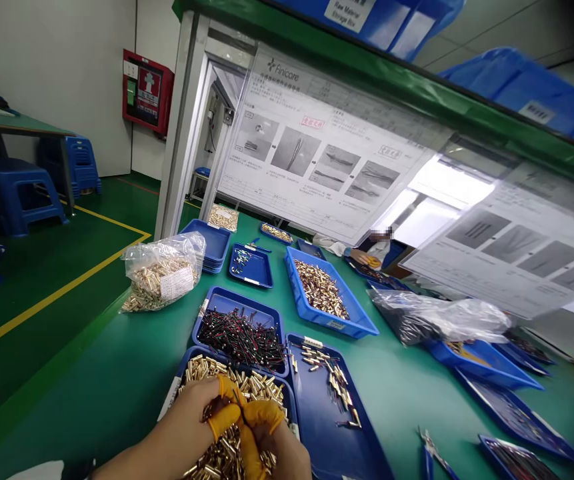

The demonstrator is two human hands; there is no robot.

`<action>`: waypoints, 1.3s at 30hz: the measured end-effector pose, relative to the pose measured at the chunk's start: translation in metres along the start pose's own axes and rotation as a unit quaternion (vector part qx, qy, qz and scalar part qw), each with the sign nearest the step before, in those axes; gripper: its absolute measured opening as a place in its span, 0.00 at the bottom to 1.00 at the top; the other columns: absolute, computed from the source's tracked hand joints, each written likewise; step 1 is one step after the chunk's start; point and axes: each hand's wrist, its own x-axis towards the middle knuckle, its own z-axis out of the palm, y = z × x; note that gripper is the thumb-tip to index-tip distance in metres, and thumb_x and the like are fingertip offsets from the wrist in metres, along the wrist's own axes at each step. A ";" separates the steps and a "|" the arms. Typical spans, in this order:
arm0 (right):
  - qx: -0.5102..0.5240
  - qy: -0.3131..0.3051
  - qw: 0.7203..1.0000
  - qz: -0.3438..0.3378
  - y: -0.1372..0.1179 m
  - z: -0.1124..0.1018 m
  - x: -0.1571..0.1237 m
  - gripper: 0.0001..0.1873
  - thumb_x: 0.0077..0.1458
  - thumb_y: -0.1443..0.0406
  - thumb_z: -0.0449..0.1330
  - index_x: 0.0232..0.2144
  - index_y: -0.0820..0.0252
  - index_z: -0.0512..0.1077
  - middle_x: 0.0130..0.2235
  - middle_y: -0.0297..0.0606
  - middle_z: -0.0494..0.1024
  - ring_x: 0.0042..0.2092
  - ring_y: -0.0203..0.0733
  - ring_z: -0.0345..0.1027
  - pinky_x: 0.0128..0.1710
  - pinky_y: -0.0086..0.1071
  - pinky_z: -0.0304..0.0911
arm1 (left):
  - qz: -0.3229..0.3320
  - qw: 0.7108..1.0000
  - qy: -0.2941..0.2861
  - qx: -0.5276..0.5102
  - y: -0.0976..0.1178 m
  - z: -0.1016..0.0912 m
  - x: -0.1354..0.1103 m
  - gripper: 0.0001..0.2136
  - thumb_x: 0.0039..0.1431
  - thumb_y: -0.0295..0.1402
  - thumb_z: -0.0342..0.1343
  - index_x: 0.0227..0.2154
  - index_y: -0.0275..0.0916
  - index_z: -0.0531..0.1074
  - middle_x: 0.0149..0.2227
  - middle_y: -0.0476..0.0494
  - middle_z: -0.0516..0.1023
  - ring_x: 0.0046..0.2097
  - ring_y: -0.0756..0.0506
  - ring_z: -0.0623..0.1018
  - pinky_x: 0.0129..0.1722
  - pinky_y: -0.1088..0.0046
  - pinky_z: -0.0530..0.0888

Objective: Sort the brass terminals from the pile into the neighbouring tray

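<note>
My left hand (205, 403) and my right hand (274, 427), both with yellow finger covers, meet fingertip to fingertip above a tray of brass tubes (269, 389). Dark thin wires (213, 408) stick out from under the fingers of my left hand, which is closed on them. The right thumb and fingers pinch at the same spot; what lies between them is too small to make out. Just beyond is a blue tray (197, 327) heaped with short black and red wires. To the right, a long blue tray (327, 427) holds brass tubes with dark wires attached.
A larger blue bin (337, 325) contains many brass pieces. A plastic bag of brass tubes (164, 277) stands at the left, near stacked blue trays (211, 243). Blue-handled pliers (431, 453) lie at the right. A co-worker's hand (364, 259) shows behind the hanging instruction sheets (307, 180).
</note>
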 end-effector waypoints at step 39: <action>-0.052 -0.078 0.995 -0.016 -0.025 -0.027 0.011 0.10 0.53 0.65 0.54 0.29 0.62 0.74 0.22 0.37 0.75 0.23 0.39 0.70 0.22 0.24 0.62 | 0.003 0.988 0.045 -0.149 -0.004 -0.001 0.005 0.03 0.47 0.26 0.56 0.26 0.38 0.73 0.30 0.49 0.76 0.35 0.46 0.74 0.36 0.73 0.71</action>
